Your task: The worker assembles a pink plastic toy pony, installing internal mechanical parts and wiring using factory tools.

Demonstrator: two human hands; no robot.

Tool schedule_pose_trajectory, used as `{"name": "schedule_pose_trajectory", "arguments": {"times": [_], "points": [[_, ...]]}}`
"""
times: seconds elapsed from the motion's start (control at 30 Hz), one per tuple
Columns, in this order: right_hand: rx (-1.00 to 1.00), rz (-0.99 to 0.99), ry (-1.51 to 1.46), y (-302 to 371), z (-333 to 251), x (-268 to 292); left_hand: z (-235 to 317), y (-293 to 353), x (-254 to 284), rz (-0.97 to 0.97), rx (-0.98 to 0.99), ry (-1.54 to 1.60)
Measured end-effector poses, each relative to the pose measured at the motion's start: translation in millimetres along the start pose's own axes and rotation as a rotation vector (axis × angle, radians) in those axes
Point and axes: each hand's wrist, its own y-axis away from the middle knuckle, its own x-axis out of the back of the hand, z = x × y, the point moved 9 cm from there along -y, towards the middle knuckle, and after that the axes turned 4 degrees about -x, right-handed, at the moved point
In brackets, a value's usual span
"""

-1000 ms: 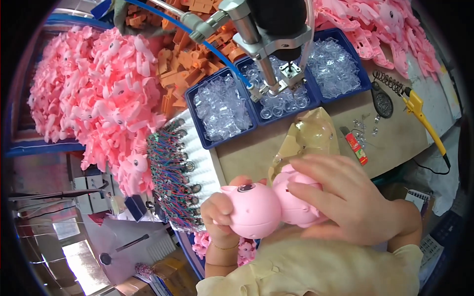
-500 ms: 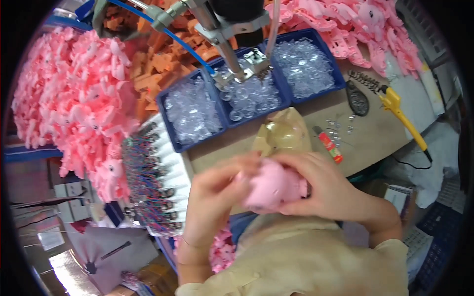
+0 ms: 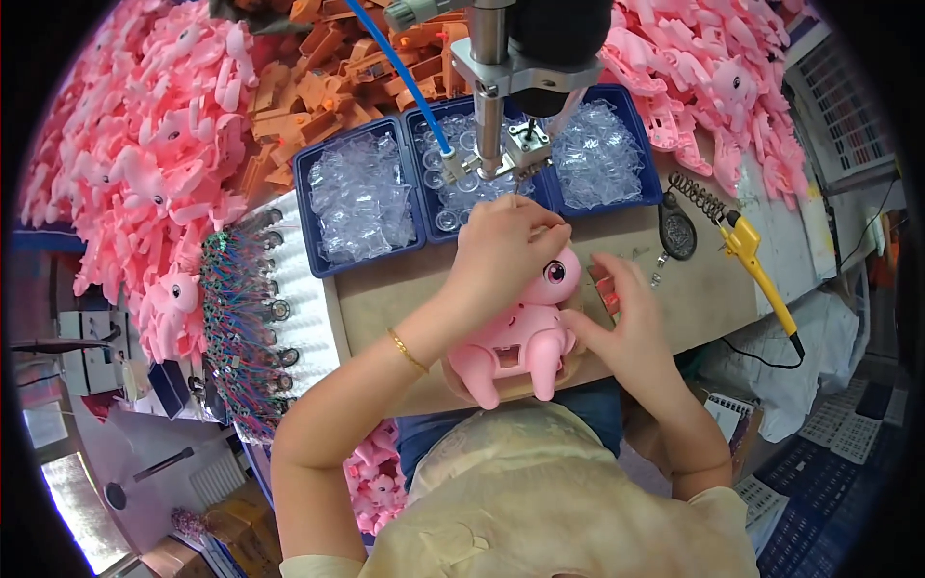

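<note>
A pink toy animal body [image 3: 508,332] with a printed eye lies at the table's near edge, legs toward me, in what looks like a tan cradle mostly hidden beneath it. Over its head, my left hand [image 3: 503,249] has its fingers pinched together; whatever they hold is too small or hidden to name. At the toy's right side is my right hand [image 3: 624,313], thumb and fingers apart, the thumb by the body. Partly behind those fingers lies a small red-and-green item [image 3: 607,294].
A blue three-part tray [image 3: 421,207] of clear plastic pieces stands beyond my hands, under a metal-armed machine [image 3: 491,125]. Pink toy parts [image 3: 159,144] and orange parts [image 3: 332,72] are heaped around. Wired components [image 3: 241,328] line the left; a yellow soldering iron [image 3: 756,270] lies right.
The pink toy went from being held in both hands to lying at the table edge. My left hand moved up over its head; my right hand opened beside it. The view shifted.
</note>
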Motion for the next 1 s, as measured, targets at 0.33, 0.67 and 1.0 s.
{"name": "schedule_pose_trajectory", "arguments": {"times": [0.33,0.67,1.0], "points": [[0.416,0.052,0.155,-13.4,-25.6,10.3,37.0,100.6,15.1,-0.001,-0.265,-0.448],[0.722,-0.226,-0.968,-71.4,-222.6,104.2,211.3,6.5,202.7,0.645,-0.879,0.352],[0.698,0.089,-0.864,-55.1,-200.0,143.6,253.3,-30.6,170.3,0.163,-0.579,0.596]]}}
